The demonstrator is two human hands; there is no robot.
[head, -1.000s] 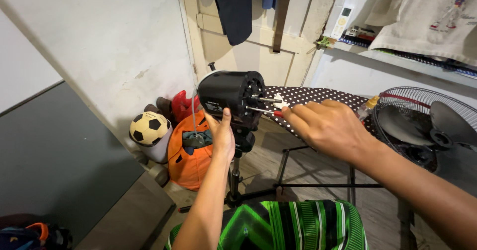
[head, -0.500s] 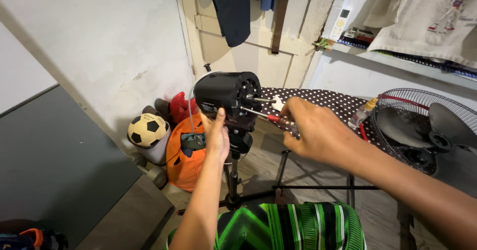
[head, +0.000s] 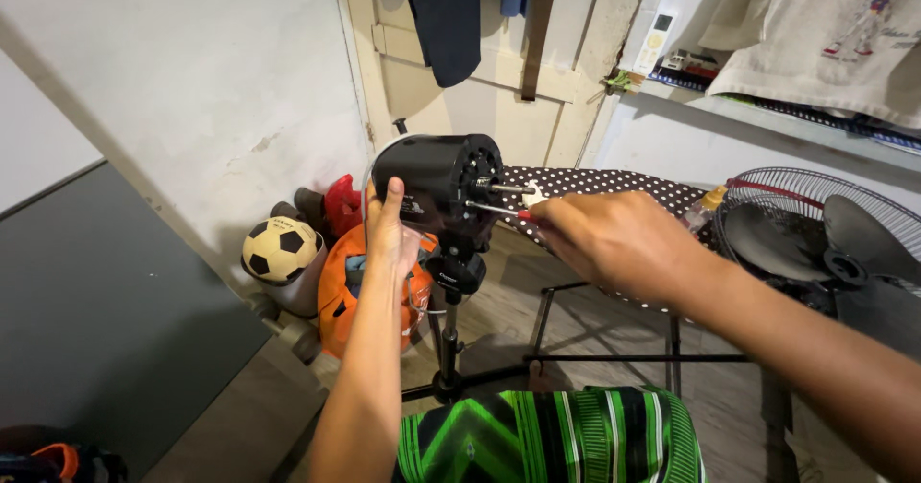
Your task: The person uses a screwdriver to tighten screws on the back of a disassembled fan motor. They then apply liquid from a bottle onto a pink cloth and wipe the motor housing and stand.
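Wooden plank floor (head: pixel 595 320) underfoot, grey-brown. Standing on it: the black stand pole (head: pixel 449 334) of the fan motor, base near the bottom middle. Beside it, the dark metal legs (head: pixel 614 353) of an ironing board (head: pixel 614 184), black cover with white dots. On the board: a small bottle (head: pixel 703 207) at its right end. Over in the corner by the wall, down on the floor: a black-and-white football (head: pixel 279 250), an orange bag (head: pixel 345 296), a red bag (head: pixel 342 205). Upper right, a shelf (head: pixel 767 114) with folded cloth (head: pixel 835 32).
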